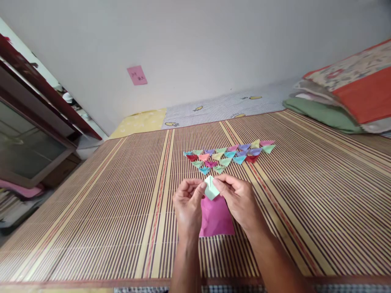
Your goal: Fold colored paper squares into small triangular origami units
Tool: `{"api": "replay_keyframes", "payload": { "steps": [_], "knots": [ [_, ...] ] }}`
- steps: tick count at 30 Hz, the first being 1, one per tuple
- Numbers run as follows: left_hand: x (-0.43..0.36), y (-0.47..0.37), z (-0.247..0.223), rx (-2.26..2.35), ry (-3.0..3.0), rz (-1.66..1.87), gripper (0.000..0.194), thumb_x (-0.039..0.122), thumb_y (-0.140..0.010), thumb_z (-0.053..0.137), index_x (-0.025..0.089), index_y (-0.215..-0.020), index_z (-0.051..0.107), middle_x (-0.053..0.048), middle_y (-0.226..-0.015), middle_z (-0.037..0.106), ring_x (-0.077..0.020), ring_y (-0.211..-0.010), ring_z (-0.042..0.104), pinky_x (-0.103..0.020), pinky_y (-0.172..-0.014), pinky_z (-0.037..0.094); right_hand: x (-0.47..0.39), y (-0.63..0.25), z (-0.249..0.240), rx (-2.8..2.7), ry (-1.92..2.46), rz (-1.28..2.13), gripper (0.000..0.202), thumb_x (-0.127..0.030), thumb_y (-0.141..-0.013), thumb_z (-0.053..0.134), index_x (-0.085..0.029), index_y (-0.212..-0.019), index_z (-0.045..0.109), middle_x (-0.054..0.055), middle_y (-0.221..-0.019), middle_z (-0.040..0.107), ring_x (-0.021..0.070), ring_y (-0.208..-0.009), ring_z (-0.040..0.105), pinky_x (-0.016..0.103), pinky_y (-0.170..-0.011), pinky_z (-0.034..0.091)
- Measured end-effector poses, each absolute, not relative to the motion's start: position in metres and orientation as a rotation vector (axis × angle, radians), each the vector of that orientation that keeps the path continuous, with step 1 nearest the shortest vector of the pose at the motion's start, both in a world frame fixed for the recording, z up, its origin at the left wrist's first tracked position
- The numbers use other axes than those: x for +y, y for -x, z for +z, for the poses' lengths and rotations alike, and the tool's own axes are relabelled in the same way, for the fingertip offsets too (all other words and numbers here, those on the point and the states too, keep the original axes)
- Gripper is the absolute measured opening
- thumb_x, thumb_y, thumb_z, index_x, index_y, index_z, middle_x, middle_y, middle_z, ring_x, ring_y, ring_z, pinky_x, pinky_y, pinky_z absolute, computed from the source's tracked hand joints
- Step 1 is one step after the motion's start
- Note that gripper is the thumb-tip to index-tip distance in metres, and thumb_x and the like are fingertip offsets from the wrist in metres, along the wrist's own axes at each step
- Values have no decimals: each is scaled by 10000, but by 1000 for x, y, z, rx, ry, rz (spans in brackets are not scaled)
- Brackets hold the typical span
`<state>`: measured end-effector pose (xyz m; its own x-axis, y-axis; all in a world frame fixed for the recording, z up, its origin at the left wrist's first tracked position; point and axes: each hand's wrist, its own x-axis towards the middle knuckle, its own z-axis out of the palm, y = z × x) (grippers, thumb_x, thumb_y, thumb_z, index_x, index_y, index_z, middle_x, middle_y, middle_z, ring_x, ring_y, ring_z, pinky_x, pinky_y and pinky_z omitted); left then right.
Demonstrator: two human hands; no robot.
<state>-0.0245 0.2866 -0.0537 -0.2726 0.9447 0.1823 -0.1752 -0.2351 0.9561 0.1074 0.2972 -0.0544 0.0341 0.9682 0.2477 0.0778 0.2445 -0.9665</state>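
Between my two hands is a small pale green sheet of folded paper (pixel 211 190), roughly diamond-shaped with a crease near its top. My left hand (pixel 190 200) pinches its left corner between thumb and fingers. On the opposite side, my right hand (pixel 236 195) grips the right corner with thumb and index finger. Underneath lies a pink paper square (pixel 217 221) on the mat, partly covered by the hands and the green paper. Just beyond the hands, several folded paper boats (pixel 226 161) in many colours stand in rows.
A striped bamboo mat (pixel 128 215) covers the surface. Folded bedding (pixel 351 93) is piled at the far right. Along the wall runs a checked cloth (pixel 210 108) beside a yellow cloth (pixel 139 120). A pink note (pixel 137 75) sticks to the wall. A glass-fronted cabinet (pixel 24 138) stands left.
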Motion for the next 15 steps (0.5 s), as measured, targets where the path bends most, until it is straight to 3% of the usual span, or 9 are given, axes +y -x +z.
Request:
{"api": "replay_keyframes", "payload": {
  "steps": [11,15],
  "knots": [
    [286,20,-53,1092,-1113,1540,143,273,-839,808,171,-797,716,-7,-684,694,-102,-607,597,-199,-578,483,299,-113,-55,-1346,1099,1009,263,-405,-908,695,-182,-772,728,-6,-643,645,143,-577,563,238,-531,429],
    [284,21,-46,1121,-1123,1587,136,306,-906,737,182,-856,711,-6,-723,671,-110,-625,577,-212,-591,477,301,-109,-60,-1141,1043,1121,285,-449,-880,731,-178,-791,733,20,-693,712,167,-608,633,244,-551,484]
  ]
}}
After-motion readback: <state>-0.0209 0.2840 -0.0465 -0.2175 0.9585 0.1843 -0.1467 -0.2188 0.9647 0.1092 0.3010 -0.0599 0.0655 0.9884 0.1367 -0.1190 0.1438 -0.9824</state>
